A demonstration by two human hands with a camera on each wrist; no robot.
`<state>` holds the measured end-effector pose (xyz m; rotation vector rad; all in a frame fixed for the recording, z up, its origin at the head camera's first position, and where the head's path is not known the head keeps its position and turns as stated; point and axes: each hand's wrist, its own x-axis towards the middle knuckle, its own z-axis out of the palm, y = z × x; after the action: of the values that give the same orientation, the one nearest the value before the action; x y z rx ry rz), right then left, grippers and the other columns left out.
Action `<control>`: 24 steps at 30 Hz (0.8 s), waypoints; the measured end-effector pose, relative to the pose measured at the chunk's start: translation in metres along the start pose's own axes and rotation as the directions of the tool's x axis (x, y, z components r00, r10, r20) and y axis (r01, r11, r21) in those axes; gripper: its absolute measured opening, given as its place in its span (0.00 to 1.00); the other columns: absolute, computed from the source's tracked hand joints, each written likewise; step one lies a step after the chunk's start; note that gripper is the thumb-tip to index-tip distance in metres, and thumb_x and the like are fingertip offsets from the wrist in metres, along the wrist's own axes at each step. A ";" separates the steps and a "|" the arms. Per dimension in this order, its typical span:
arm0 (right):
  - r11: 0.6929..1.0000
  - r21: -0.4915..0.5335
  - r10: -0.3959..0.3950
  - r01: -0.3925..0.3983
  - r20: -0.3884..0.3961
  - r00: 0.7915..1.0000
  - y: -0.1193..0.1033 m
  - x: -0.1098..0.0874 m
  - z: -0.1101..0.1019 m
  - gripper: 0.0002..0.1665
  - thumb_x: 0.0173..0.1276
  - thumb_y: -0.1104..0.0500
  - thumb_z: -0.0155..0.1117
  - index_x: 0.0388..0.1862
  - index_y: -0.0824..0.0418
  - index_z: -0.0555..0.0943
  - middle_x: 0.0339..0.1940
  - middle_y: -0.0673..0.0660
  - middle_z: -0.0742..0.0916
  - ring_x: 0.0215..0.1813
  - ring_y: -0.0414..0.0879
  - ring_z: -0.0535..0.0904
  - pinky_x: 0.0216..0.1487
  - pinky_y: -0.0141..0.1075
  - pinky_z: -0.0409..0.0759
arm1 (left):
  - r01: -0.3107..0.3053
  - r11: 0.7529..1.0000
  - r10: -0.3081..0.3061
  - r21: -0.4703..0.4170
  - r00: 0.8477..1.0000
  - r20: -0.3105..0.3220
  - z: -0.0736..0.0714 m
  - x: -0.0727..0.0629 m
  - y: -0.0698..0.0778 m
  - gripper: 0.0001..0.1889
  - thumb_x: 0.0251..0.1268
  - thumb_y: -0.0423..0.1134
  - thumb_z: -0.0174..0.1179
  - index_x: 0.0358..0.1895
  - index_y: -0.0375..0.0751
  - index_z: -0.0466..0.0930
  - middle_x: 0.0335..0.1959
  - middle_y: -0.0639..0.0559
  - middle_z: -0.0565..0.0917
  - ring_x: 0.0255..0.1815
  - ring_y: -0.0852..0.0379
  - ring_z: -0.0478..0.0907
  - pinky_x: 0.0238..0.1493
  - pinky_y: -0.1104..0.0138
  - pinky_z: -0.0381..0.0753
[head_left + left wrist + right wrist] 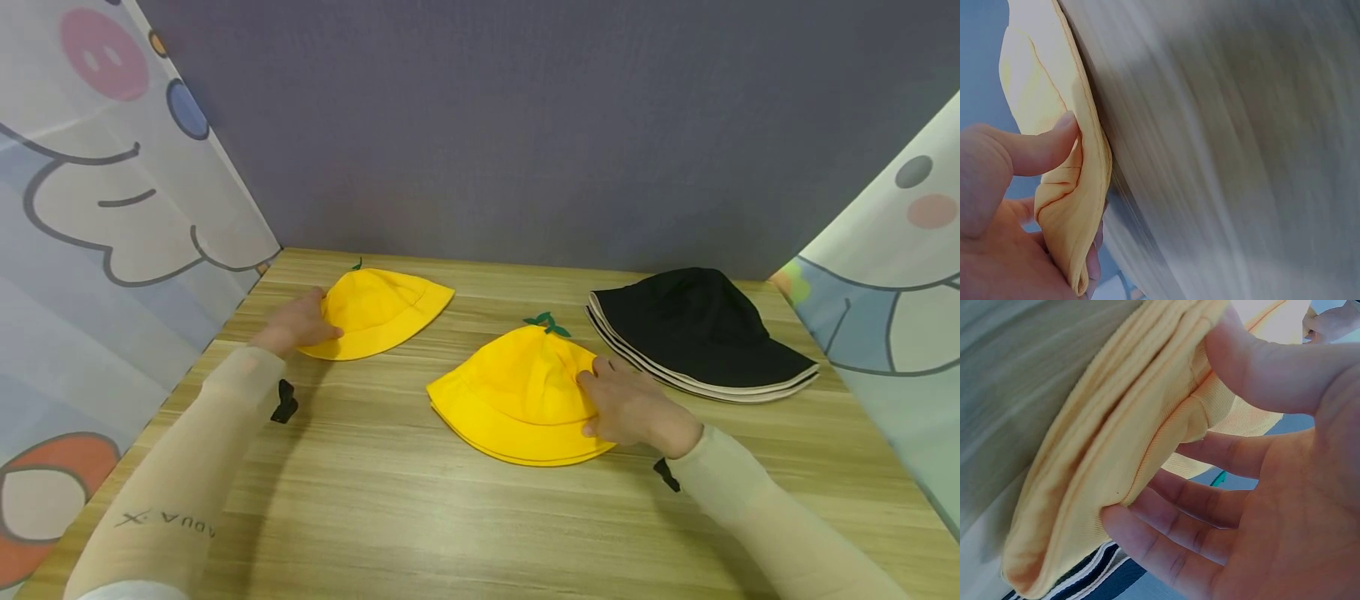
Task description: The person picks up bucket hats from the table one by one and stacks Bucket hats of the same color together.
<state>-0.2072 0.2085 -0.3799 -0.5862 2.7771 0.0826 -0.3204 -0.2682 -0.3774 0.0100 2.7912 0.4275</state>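
Observation:
My left hand [296,323] grips the left edge of a yellow bucket hat [375,308] with a small green sprout on top. In the left wrist view, the thumb lies over the brim of that yellow hat [1088,206] while fingers reach behind it. Near the middle of the table are stacked yellow bucket hats [517,392], also topped with green leaves. My right hand [630,404] holds the right side of the top one, thumb and fingers spread along its crown and brim. Close up, layered brims [1104,444] show beneath those fingers.
Stacked black bucket hats [697,333] with pale edges lie at the back right, close beyond my right hand. A grey panel [480,133] stands along the table's back edge. Cartoon-printed cloth [90,250] hangs at both sides of the wooden table [390,508].

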 end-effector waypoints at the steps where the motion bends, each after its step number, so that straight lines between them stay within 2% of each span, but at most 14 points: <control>1: 1.000 0.001 -0.001 0.001 0.000 1.000 0.000 0.000 0.000 0.34 0.62 0.46 0.77 0.61 0.62 0.77 0.54 0.61 0.76 0.55 0.55 0.71 0.48 0.51 0.77 | -0.001 1.000 0.001 0.002 1.000 0.005 0.001 0.000 0.003 0.46 0.71 0.49 0.61 0.76 0.24 0.45 0.70 0.20 0.63 0.66 0.23 0.66 0.64 0.35 0.66; 8: 1.000 0.003 0.002 -0.002 0.000 1.000 -0.001 0.001 0.001 0.34 0.62 0.46 0.77 0.61 0.62 0.77 0.54 0.61 0.76 0.55 0.56 0.71 0.48 0.51 0.77 | -0.014 1.000 0.014 -0.003 1.000 0.021 0.007 -0.001 0.022 0.45 0.72 0.48 0.61 0.77 0.26 0.45 0.71 0.21 0.63 0.69 0.24 0.64 0.66 0.35 0.64; 13: 1.000 0.008 -0.011 0.011 -0.005 1.000 0.000 0.001 0.000 0.34 0.62 0.46 0.77 0.61 0.62 0.77 0.54 0.61 0.76 0.54 0.55 0.71 0.47 0.50 0.77 | -0.013 1.000 0.013 -0.017 1.000 0.023 0.010 -0.002 0.029 0.45 0.72 0.48 0.61 0.78 0.26 0.44 0.72 0.21 0.60 0.71 0.24 0.60 0.69 0.36 0.60; 17: 1.000 0.001 -0.029 0.029 -0.008 1.000 0.001 0.000 -0.001 0.33 0.63 0.46 0.76 0.60 0.62 0.78 0.53 0.60 0.77 0.51 0.54 0.71 0.47 0.49 0.76 | -0.011 1.000 0.011 -0.014 1.000 0.015 0.014 -0.004 0.035 0.45 0.72 0.48 0.60 0.78 0.27 0.44 0.73 0.21 0.60 0.71 0.25 0.61 0.69 0.37 0.62; 24: 0.999 0.005 -0.040 0.040 0.062 0.997 0.002 -0.001 -0.011 0.35 0.63 0.45 0.76 0.63 0.62 0.77 0.54 0.61 0.77 0.53 0.55 0.72 0.50 0.51 0.77 | -0.024 0.999 0.025 -0.040 0.999 0.019 0.018 -0.009 0.047 0.44 0.72 0.46 0.61 0.78 0.28 0.45 0.72 0.22 0.62 0.70 0.26 0.63 0.69 0.38 0.62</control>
<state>-0.2105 0.2092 -0.3690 -0.6276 2.7035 0.0852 -0.3076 -0.2185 -0.3774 0.0396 2.7651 0.4863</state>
